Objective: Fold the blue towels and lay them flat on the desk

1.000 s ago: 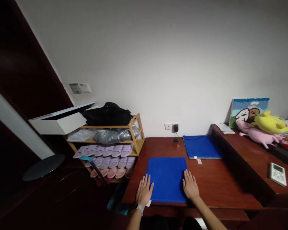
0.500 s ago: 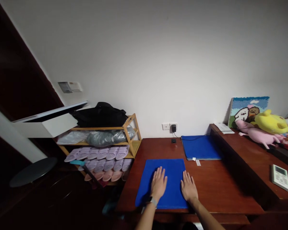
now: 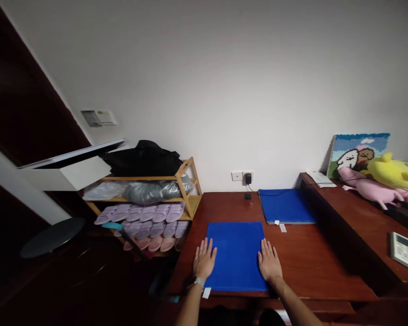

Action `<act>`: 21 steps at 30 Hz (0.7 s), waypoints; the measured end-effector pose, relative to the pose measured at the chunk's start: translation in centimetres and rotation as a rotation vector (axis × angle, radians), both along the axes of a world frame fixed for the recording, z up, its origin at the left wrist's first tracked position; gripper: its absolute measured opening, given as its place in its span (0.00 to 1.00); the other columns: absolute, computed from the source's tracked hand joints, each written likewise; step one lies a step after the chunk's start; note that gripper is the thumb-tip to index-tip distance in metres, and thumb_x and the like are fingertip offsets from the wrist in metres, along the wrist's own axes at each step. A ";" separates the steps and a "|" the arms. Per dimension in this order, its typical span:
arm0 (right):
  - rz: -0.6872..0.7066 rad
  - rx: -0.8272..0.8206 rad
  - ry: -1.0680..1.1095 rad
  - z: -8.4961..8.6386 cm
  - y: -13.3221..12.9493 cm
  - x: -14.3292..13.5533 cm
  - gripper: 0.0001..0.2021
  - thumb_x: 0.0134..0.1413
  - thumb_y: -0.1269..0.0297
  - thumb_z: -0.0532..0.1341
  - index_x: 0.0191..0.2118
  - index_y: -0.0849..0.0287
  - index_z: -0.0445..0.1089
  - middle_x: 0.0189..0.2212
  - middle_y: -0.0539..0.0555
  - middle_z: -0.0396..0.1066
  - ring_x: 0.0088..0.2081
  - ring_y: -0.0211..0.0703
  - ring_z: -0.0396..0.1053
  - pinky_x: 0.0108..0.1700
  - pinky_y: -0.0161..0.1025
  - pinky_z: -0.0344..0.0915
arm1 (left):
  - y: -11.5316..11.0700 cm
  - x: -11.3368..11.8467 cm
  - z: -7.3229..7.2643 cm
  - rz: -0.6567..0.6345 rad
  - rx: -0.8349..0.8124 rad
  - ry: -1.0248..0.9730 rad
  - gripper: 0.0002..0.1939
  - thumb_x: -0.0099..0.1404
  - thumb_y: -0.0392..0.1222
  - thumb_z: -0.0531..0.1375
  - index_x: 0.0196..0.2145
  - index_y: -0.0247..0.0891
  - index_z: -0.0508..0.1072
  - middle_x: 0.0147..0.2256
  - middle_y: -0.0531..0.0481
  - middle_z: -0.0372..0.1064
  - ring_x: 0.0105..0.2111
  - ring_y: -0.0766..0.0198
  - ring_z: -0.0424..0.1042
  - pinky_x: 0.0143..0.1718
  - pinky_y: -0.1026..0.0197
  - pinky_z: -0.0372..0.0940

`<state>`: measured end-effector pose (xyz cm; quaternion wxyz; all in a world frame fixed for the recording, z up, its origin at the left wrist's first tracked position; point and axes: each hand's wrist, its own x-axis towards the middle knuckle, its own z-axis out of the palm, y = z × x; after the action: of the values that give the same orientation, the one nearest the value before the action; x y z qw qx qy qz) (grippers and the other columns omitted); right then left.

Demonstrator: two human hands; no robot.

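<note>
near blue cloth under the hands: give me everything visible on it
The near blue cloth is a bright blue, roughly square piece, apparently folded, with a soft towel-like nap. It lies flat on the dark red-brown wooden desk, its near edge along the desk's front edge. A small white tag sticks out at its near left corner. The left hand rests flat, fingers spread, on its left edge; the right hand lies flat on its right edge. Nothing else touches it.

yellow plush toy (image 3: pixel 394 170) cut by right edge, wall panel (image 3: pixel 98 117) labels too small to read
</note>
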<state>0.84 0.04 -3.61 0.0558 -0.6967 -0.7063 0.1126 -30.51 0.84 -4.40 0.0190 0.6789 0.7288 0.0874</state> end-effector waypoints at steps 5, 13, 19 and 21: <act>-0.001 -0.057 -0.004 -0.1 0.4 0.2 0.34 0.69 0.54 0.35 0.74 0.66 0.39 0.75 0.53 0.37 0.75 0.45 0.35 0.74 0.48 0.33 | -0.5 -4.0 -1.3 -0.027 0.054 -0.003 0.36 0.76 0.60 0.39 0.73 0.35 0.50 0.72 0.41 0.46 0.72 0.53 0.46 0.71 0.44 0.47; 0.019 -0.030 0.036 1.6 4.2 -0.6 0.33 0.70 0.55 0.35 0.75 0.65 0.38 0.75 0.53 0.37 0.75 0.44 0.34 0.74 0.47 0.33 | -0.9 -3.2 -0.9 -0.025 0.069 0.007 0.36 0.76 0.60 0.39 0.73 0.36 0.49 0.73 0.42 0.45 0.72 0.54 0.45 0.72 0.45 0.46; -0.001 0.009 0.058 -0.1 5.2 -1.1 0.34 0.70 0.54 0.34 0.74 0.67 0.40 0.75 0.54 0.38 0.75 0.45 0.34 0.74 0.47 0.32 | -0.6 -2.6 -0.4 -0.032 0.100 0.041 0.35 0.77 0.57 0.40 0.73 0.38 0.47 0.72 0.42 0.47 0.72 0.53 0.47 0.71 0.44 0.49; -0.008 0.016 0.067 -0.5 5.2 -1.0 0.34 0.70 0.54 0.34 0.74 0.67 0.40 0.75 0.54 0.38 0.75 0.45 0.34 0.74 0.47 0.32 | 0.1 0.3 0.1 -0.071 0.148 0.030 0.33 0.77 0.55 0.39 0.74 0.37 0.46 0.73 0.43 0.46 0.72 0.54 0.47 0.71 0.45 0.48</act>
<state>-0.16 5.24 -4.12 0.0852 -0.6950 -0.7020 0.1300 -30.23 0.99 -4.28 -0.0388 0.7052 0.6959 0.1300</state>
